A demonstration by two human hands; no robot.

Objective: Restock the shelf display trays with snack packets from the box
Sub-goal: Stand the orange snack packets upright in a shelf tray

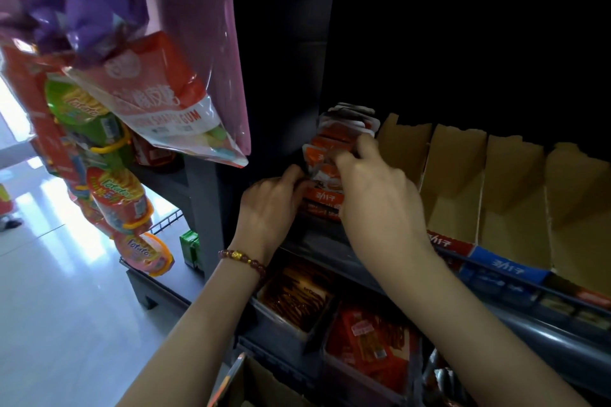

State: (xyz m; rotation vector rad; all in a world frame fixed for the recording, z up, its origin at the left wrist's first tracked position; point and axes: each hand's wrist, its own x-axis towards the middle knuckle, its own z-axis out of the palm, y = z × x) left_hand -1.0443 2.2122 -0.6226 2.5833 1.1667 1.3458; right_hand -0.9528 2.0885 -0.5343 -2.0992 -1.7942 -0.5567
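Dark shop shelving fills the background; the work is on the middle shelf (317,246). Right grip (373,188): narrow, fingers curled over the top edges of the orange packets (330,142), thumb hidden. It holds several packets at once, judged as pressing the row back and squaring it. Left grip (271,195): also narrow, fingertips pinching the front packets at their left edge. It likely steadies the row so it does not fan forward while the other packs it. Beaded bracelet (243,259) on the left wrist. Packets stand upright, face forward, one behind another, in the red display tray (322,205) at the left end of the shelf. Upright filing keeps labels readable and lets the front packet be pulled first. Tray looks near full; step in hand judged as settling a batch. Just right of it, brown cardboard trays (459,182) stand touching side by side with no packets visible in them, so most of the restock is not yet done. Below, lower bins (297,301) hold other dark and red snacks. Open cardboard box (254,383) sits at the bottom edge under the arms, probably placed for short reaches; contents not visible. Far left, hanging snack bags (158,92) over a tiled floor (49,307).
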